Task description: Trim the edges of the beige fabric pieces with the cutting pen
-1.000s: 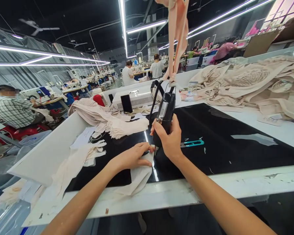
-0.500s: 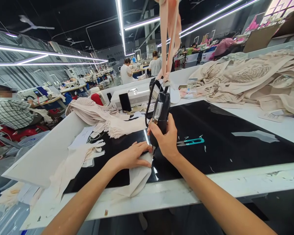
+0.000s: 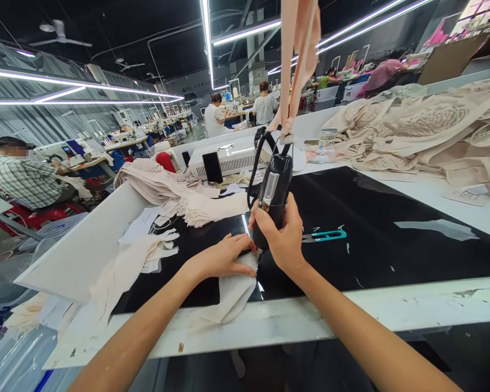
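Observation:
My right hand (image 3: 281,235) is wrapped round a black hand-held cutting tool (image 3: 273,190) that hangs from a beige fabric strap (image 3: 297,60) overhead. The tool's tip rests at the edge of a pale fabric piece (image 3: 228,291) on the black glossy worktop (image 3: 384,234). My left hand (image 3: 222,257) lies flat on that fabric, fingers stretched toward the tool tip, pressing it down. The fabric droops over the table's white front edge.
Teal thread snips (image 3: 324,236) lie just right of the tool. Cut beige pieces (image 3: 147,256) and a stack of them (image 3: 175,196) sit left; a large heap of beige garments (image 3: 424,130) lies back right. A white machine (image 3: 224,158) and phone (image 3: 212,167) stand behind. People work at far tables.
Both hands stay in nearly the same place on the fabric; the tool and right hand shifted slightly along the fabric edge. The camera view wobbled a little.

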`<move>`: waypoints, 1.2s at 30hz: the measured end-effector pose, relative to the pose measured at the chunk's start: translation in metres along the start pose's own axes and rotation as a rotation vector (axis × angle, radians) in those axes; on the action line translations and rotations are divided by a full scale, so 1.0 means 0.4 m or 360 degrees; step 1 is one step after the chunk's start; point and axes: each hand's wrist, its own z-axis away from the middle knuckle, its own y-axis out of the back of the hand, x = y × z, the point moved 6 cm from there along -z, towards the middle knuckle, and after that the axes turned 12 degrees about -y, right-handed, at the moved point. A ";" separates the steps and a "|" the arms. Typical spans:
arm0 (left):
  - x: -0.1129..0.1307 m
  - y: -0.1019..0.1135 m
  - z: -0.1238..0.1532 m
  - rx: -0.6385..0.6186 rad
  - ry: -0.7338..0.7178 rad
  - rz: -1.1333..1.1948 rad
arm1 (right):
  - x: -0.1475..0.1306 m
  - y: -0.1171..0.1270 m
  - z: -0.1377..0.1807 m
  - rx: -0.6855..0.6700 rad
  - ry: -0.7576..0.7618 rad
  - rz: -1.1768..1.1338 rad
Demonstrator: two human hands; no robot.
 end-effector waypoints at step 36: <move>-0.008 -0.003 -0.013 -0.0010 -0.0081 -0.0015 | 0.008 0.012 0.014 -0.0026 0.0008 0.0032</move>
